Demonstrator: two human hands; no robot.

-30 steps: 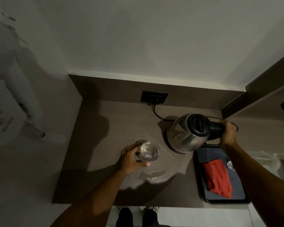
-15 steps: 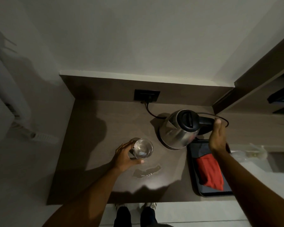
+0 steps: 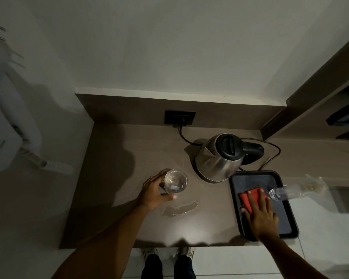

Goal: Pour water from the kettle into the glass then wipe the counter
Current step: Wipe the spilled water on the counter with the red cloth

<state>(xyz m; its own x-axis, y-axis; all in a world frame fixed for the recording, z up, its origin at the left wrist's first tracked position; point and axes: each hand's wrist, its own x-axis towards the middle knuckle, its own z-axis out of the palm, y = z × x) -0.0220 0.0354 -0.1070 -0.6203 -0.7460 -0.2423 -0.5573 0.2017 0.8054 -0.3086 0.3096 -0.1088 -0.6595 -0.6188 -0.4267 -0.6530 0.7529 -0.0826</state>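
Left hand [image 3: 153, 193] wrapped round clear drinking glass [image 3: 175, 181] with water in it, standing on brown counter [image 3: 117, 178]. Small puddle [image 3: 179, 210] just in front. Right hand [image 3: 260, 214] flat, fingers spread, pressing red cloth [image 3: 250, 198] in black tray [image 3: 290, 228]. Steel kettle with black lid [image 3: 220, 158] upright just behind the tray, plugged in. No readable branding.

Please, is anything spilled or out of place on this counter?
Yes. A small puddle lies on the counter, just in front of the glass held by the left hand. The right hand lies flat on the red cloth in the tray.
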